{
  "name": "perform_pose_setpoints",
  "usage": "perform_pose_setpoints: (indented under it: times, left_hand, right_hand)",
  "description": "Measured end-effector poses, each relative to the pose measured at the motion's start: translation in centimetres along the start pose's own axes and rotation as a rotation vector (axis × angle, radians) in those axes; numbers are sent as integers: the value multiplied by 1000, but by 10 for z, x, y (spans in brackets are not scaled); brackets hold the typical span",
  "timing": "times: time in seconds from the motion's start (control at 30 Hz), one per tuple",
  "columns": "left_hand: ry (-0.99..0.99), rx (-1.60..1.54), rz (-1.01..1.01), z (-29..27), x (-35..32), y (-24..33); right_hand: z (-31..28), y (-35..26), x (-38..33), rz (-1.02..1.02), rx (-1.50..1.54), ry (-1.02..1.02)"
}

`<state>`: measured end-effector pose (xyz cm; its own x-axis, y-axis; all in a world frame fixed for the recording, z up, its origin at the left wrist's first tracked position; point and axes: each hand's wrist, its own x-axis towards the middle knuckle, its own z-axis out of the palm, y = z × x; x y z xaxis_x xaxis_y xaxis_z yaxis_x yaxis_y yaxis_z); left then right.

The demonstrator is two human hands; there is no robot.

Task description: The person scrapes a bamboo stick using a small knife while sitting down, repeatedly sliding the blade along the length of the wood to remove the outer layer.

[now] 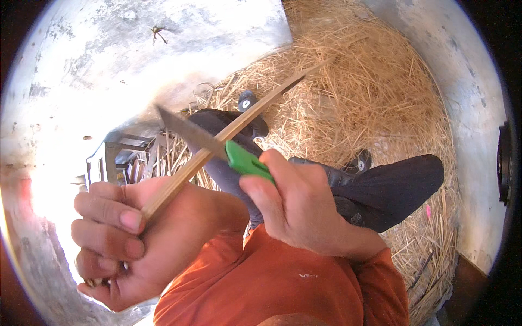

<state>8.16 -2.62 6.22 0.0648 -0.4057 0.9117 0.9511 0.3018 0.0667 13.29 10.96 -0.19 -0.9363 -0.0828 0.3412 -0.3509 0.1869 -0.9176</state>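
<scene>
My left hand (168, 239) is closed around the lower end of a long, thin bamboo or wooden strip (242, 120), palm turned upward. The strip slants up and away to the right, past my knees, and narrows toward its far tip. In my right hand (307, 204) is a knife with a green handle (246, 161), gripped with thumb and fingers. Its broad, dull grey blade (187, 129) crosses the strip just beyond my left hand and touches it or lies very close. The blade's tip points up and to the left.
A thick heap of straw-coloured shavings (375, 92) covers the ground ahead and right. My dark-trousered legs (397, 187) are bent before me. A small open-framed crate (111, 163) with sticks stands at left. Whitish worn slabs or walls (103, 70) enclose the place.
</scene>
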Motion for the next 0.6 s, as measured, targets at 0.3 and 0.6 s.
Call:
perform_pose_setpoints:
  times: [0.3, 0.6]
  left_hand:
    - [-26, 28, 10, 4, -4, 6]
    - [7, 30, -30, 9, 0, 4]
  right_hand:
    - [-9, 27, 2, -17, -204, -1]
    - [-7, 69, -7, -5, -454, 116]
